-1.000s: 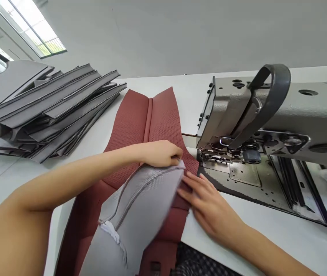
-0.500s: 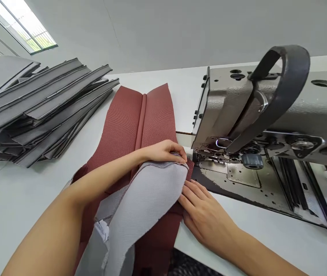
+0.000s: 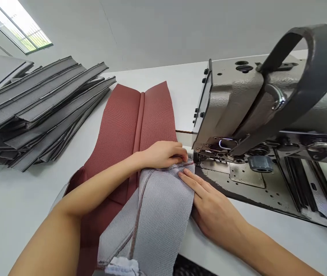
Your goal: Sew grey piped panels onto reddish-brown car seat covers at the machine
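Note:
A red perforated leather-like panel (image 3: pixel 120 122) with a raised seam lies lengthwise across the table. Over its near end is a folded layer of grey mesh-backed fabric (image 3: pixel 165 207), with stitched seams showing. My left hand (image 3: pixel 163 154) has its fingers curled down on the fabric's upper edge, close to the sewing machine's (image 3: pixel 232 96) presser foot area. Just below, my right hand (image 3: pixel 212 205) lies flat with fingers stretched out, its fingertips pressing on the grey fabric. The needle itself is hard to make out.
A pile of grey trimmed panels (image 3: pixel 54 111) lies on the white table (image 3: pixel 10 211) at the left. The machine's metal bed plate (image 3: pixel 246 175) stretches to the right. A black strap-like loop (image 3: pixel 307 88) arches over the machine head. Behind stands a grey wall.
The grey fabric has been turned over and spread toward the right, covering the red edge by the machine. My right hand has moved up onto it. My left hand stays near the foot.

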Demonstrator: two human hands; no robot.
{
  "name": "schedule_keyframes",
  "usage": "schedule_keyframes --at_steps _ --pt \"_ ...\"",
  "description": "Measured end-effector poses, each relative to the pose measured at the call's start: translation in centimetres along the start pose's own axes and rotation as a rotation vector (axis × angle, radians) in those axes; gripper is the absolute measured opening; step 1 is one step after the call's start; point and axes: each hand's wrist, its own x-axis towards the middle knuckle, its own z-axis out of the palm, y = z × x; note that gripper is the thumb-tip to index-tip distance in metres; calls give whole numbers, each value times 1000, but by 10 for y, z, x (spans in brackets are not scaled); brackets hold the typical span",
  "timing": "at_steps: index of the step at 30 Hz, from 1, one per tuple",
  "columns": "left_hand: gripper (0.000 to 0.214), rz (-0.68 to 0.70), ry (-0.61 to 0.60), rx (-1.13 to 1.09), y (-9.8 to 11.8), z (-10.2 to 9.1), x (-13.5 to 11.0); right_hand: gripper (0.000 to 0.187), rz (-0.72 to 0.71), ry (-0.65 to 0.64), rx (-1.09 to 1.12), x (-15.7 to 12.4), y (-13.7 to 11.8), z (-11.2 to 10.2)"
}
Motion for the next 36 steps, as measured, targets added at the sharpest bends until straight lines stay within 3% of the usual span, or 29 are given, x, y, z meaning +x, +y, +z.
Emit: schedule_keyframes --at_steps 3,6,13,24,29,36 --pt "23 15 -20 330 30 -6 -8 52 25 7 31 -1 -7 1" --pt "31 108 -34 355 44 5 -18 47 37 44 28 0 -15 4" --pt "48 155 87 234 16 36 -31 34 20 59 79 4 -24 -5" --pt "45 196 122 233 8 42 -31 27 -87 133 -61 0 -18 7" --pt "48 177 81 243 10 41 -30 20 77 218 -64 -3 -21 12" --pt "43 181 96 229 11 38 -29 23 64 211 -97 -3 -24 13"
